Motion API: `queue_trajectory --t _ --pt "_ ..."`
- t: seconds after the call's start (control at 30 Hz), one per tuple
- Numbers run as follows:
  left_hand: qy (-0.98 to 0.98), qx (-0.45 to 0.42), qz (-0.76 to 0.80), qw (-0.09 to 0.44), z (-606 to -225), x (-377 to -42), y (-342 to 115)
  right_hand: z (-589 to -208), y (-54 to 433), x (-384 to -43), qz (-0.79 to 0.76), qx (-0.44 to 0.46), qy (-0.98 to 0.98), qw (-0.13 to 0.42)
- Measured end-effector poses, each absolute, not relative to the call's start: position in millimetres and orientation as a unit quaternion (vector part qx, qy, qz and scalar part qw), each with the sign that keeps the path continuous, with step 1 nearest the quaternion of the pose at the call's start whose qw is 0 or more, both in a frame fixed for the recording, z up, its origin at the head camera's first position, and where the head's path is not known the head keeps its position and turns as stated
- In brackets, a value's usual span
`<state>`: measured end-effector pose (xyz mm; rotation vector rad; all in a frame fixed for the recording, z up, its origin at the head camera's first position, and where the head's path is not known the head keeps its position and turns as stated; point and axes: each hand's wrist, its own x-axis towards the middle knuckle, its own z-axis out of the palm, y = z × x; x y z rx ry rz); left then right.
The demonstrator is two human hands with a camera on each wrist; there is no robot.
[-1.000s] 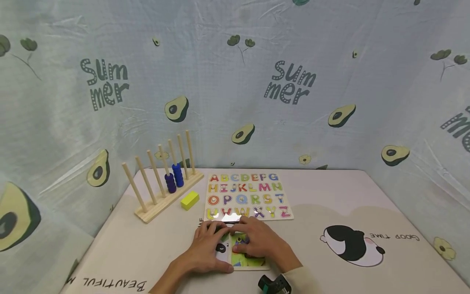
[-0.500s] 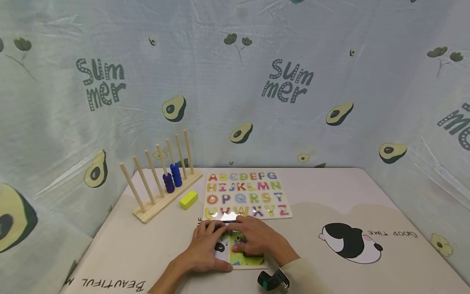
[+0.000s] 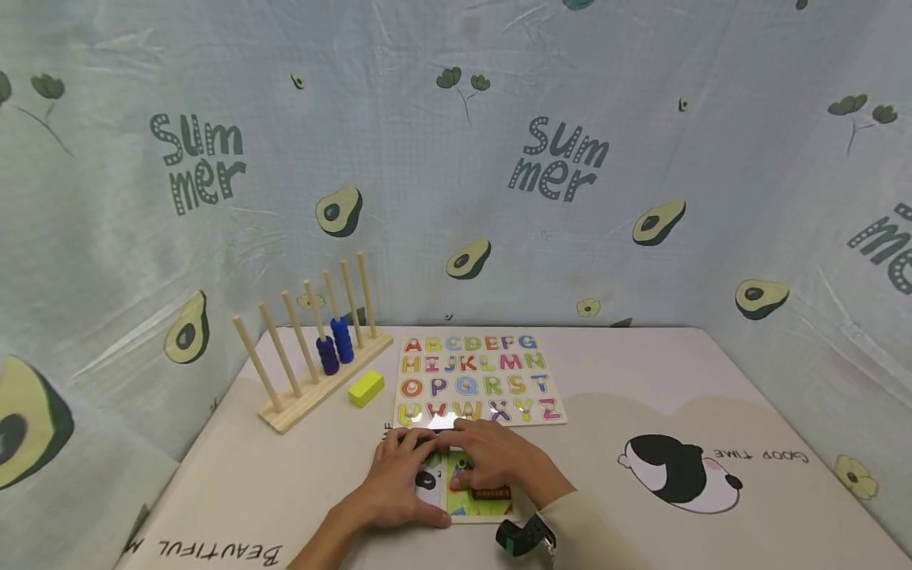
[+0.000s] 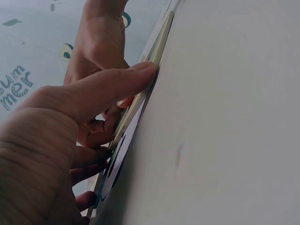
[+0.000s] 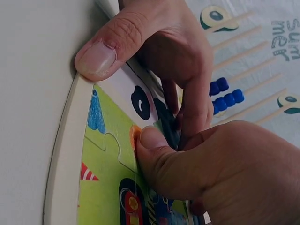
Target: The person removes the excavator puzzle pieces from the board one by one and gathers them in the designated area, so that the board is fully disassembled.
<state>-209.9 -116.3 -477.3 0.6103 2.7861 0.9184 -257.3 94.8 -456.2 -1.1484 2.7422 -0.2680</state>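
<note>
Jigsaw puzzle: the green picture puzzle (image 3: 461,503) lies flat on the table (image 3: 613,372), on my side of the alphabet board's near edge.
My left hand: my left hand (image 3: 395,487) grasps the puzzle from the left, thumb on its near-left corner, fingers bent toward its far edge.
My right hand: my right hand (image 3: 495,459) grasps it too, thumb on an orange spot at the green area's left border, the other fingers curled by the far edge.
White patch: a white area with a black oval (image 3: 427,480) shows between my left hand and the green; I cannot tell whether it is puzzle or tablecloth print.
Alphabet board: the alphabet board (image 3: 499,374) lies by the table's far edge.
Peg stand: the wooden peg stand (image 3: 331,386) stands toward the far-left corner, carrying purple beads (image 3: 328,355) and blue beads (image 3: 342,340).
Yellow block: the yellow block (image 3: 366,389) sits between stand and alphabet board.
</note>
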Motion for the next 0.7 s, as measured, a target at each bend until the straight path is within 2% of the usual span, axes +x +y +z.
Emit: queue_trajectory --t 0.23,0.7 --pt "0.923 0.191 0.327 0.072 -479.0 -213.4 -118.0 -455.2 93.9 -260.5 -0.089 -0.4 0.909 0.075" --pt "0.936 0.222 0.266 0.065 -474.2 -208.8 -119.1 -452.5 92.2 -265.3 -0.09 -0.383 0.913 0.11"
